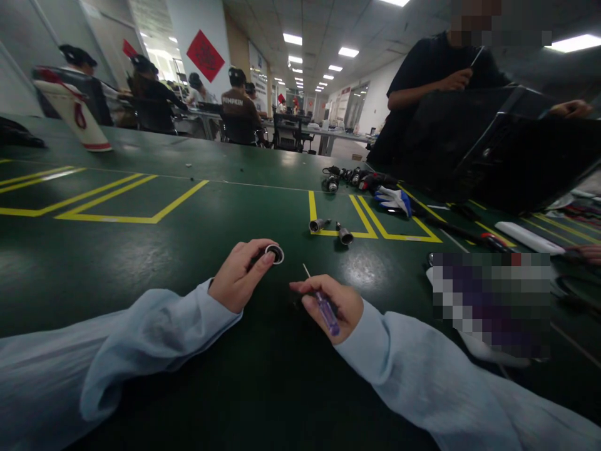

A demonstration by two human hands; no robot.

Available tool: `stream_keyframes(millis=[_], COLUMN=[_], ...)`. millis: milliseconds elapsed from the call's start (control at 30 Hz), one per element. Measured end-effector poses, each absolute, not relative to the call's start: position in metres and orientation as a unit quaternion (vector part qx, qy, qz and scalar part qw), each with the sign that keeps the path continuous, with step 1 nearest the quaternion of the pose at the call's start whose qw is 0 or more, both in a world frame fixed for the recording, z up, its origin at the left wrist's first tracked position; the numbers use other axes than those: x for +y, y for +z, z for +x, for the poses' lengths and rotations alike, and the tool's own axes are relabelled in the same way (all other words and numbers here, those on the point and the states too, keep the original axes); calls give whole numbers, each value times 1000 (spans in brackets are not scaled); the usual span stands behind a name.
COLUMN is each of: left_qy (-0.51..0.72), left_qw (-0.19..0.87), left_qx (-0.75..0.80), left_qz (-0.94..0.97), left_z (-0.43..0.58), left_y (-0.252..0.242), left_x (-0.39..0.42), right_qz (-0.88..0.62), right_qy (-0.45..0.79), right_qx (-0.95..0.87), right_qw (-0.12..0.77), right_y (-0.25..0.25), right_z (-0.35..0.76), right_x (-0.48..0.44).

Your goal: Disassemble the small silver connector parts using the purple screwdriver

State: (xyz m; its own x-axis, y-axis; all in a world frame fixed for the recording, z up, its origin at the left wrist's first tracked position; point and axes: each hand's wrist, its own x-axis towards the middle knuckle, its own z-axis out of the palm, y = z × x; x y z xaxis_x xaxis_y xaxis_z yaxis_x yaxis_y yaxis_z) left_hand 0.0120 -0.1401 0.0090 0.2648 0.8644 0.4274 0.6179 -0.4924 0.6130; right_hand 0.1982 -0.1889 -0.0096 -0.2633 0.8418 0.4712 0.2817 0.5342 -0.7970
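My left hand (244, 274) is closed on a small round ring-like part (275, 253) with a pale rim and a dark inside, its opening tilted toward me. Closed around a screwdriver (325, 312) with a clear purple handle, my right hand (345, 304) keeps the thin metal shaft pointing up and left. The screwdriver tip is apart from the round part. Beyond both hands, two metal cup-shaped parts with short stems lie on the green table: one (317, 225) on the yellow tape, the other (345, 235) just right of it.
Farther back lie several dark metal parts with cables (345, 176) and a blue-and-white glove (394, 200). A white tapered container (77, 116) stands far left. At right are a white bar (528, 238) and a blurred-out object (488, 307). A person (436, 69) stands behind a large black case (498, 144).
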Motion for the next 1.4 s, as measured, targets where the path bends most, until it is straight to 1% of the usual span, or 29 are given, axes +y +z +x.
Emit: stream_keyframes(millis=[100, 233, 400, 500, 633, 800, 967, 1167, 1300, 1400], left_qy=[383, 390, 386, 389, 396, 412, 428, 401, 380, 390], left_qw=[201, 298, 447, 497, 533, 585, 597, 603, 603, 608], left_qx=[466, 459, 436, 406, 390, 381, 371, 351, 344, 347], left_qz=[772, 741, 679, 661, 637, 586, 568, 594, 611, 598], left_z=[11, 13, 21, 23, 22, 25, 38, 50, 48, 46], left_y=[9, 10, 11, 10, 9, 11, 12, 6, 0, 0], left_x=[-141, -149, -158, -159, -159, -164, -167, -170, -171, -171], right_qz=[-420, -504, -527, -527, -528, -528, -517, -506, -491, -492], right_qy=[309, 331, 302, 279, 267, 284, 273, 228, 253, 271], right_qx=[-688, -621, -618, -633, -642, -633, -656, -693, -679, -653], right_qw=[506, 501, 499, 494, 487, 489, 478, 460, 483, 508], right_y=[-4, -7, -14, -14, -12, -10, -9, -9, -5, -2], right_z=[202, 204, 204, 204, 205, 204, 202, 203, 204, 204], right_x=[-184, -178, -175, -175, -175, -175, -175, -175, -177, -177])
